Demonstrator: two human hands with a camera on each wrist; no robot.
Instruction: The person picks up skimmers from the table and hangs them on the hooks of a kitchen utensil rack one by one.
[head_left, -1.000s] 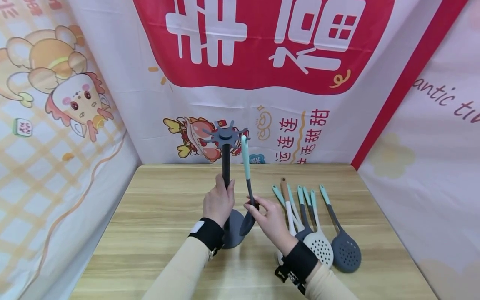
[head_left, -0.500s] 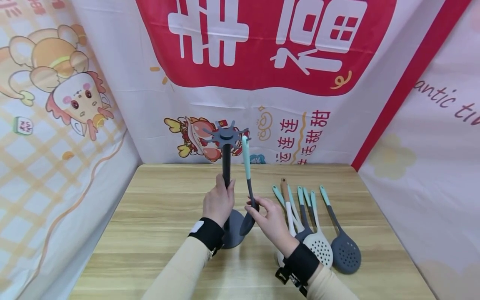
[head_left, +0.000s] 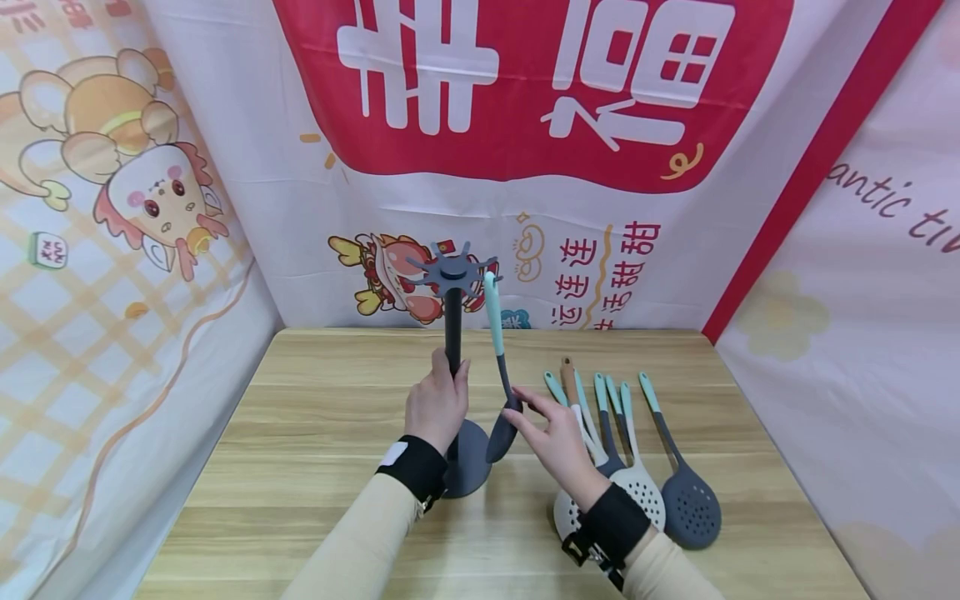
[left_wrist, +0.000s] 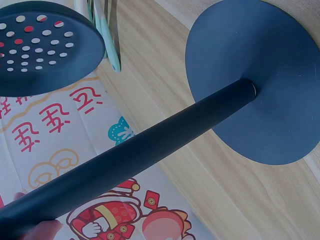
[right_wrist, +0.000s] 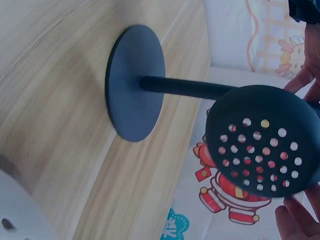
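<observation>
My left hand grips the black post of a utensil stand, whose round dark base is on the table. A ring of hooks tops the post. With thumb and fingers, my right hand pinches a skimmer near where its neck meets the bowl. The skimmer's mint handle points up, its end overlapping a right-hand hook in the head view. Its dark perforated bowl hangs low beside the post. In the left wrist view the bowl is apart from the post.
Right of my right hand lie several utensils with mint handles, among them a white skimmer and a dark skimmer. One brown handle lies among them. Printed cloth hangs behind the wooden table.
The skimmer's bowl and my right hand have shifted slightly right, away from the post, while the handle's end stays by the hook. My left hand and the stand have not moved.
</observation>
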